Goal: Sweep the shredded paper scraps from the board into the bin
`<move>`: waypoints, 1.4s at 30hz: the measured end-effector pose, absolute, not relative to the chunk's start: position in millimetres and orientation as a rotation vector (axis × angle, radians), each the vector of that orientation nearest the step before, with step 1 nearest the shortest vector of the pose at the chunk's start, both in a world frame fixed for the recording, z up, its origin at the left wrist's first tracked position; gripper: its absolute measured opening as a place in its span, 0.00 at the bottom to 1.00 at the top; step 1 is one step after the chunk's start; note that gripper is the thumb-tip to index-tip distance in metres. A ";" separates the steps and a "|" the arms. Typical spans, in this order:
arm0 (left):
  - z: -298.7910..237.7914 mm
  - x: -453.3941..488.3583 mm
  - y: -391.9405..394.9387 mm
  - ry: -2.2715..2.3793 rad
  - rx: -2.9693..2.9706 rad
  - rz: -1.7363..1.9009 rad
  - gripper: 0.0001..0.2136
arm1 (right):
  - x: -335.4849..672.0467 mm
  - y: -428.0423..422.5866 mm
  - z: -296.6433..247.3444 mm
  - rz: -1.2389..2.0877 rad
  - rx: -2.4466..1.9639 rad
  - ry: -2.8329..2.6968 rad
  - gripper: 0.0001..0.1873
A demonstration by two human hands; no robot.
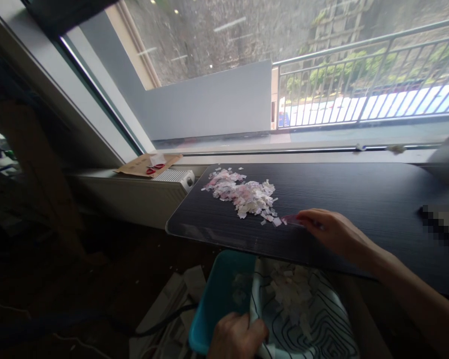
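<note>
My right hand is closed over the dark tabletop, pinching a thin pinkish translucent strip. The strip's tip touches the near edge of a heap of small paper scraps, mostly white with some pink. Below the table's front edge, my left hand is closed on the edge of a white cloth with black wavy lines. More scraps lie in the cloth's hollow. Just left of the cloth is a teal plastic bin, which also has a few pale pieces inside.
Red-handled scissors lie on a brown cardboard envelope on the radiator at left. A window and its sill run behind the table. A pixelated dark object sits at right. Boards lie on the dark floor.
</note>
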State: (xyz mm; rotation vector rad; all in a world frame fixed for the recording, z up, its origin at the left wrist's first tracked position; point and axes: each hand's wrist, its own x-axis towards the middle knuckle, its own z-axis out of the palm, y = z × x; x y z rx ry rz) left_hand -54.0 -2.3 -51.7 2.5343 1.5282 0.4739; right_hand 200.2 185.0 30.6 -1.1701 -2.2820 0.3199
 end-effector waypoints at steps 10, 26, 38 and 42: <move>-46.1 -44.1 -1.4 1.593 2.451 0.687 0.32 | 194.7 178.1 34.1 0.334 -1.118 -2.281 0.13; -40.2 -47.8 -3.4 1.592 2.428 0.448 0.09 | 198.7 176.6 36.8 0.316 -1.211 -2.312 0.13; -39.2 -45.3 -4.4 1.603 2.449 0.568 0.10 | 198.0 153.4 42.3 0.510 -1.259 -2.299 0.11; -40.1 -44.5 -3.5 1.597 2.425 0.543 0.10 | 201.4 149.1 38.9 0.483 -1.329 -2.213 0.11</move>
